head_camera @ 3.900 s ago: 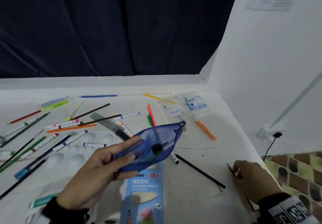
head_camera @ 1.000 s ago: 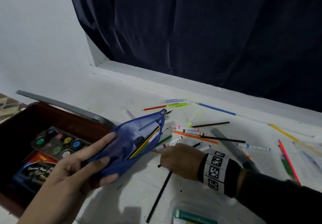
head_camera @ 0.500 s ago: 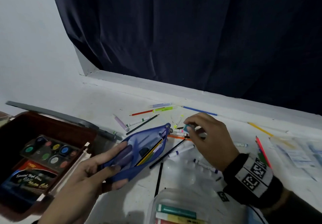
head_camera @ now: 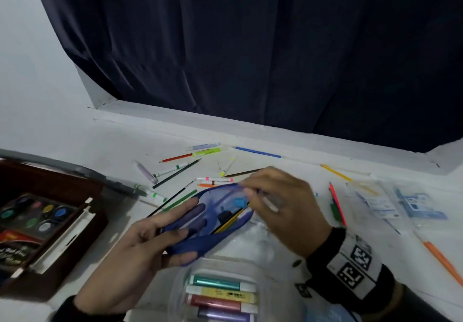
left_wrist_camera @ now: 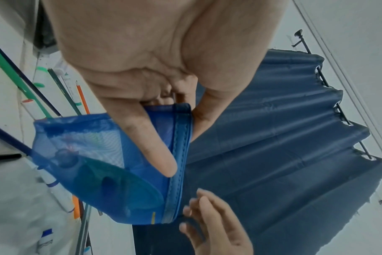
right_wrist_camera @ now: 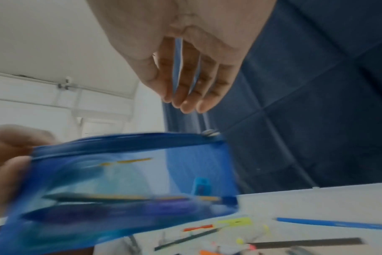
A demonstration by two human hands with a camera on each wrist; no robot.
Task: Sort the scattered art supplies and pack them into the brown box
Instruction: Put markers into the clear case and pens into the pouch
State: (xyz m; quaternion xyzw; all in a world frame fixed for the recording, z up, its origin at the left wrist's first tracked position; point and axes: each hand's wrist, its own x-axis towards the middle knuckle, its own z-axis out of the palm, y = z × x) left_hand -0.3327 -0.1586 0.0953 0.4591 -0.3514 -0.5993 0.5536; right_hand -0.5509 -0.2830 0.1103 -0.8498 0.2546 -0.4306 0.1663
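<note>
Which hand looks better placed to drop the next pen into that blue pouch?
The right hand, probably. It already holds a white pen at the pouch's open mouth, while the left hand is busy holding the pouch.

This looks like a room in a home, used as a makeshift craft corner. A white painted ledge (head_camera: 105, 141) runs along plain white walls (head_camera: 32, 71), and a dark blue curtain (head_camera: 250, 46) hangs from a rod on eyelets. Pencils and markers (head_camera: 175, 168) lie scattered across the ledge beside a brown box (head_camera: 97, 224) of paints.
</note>
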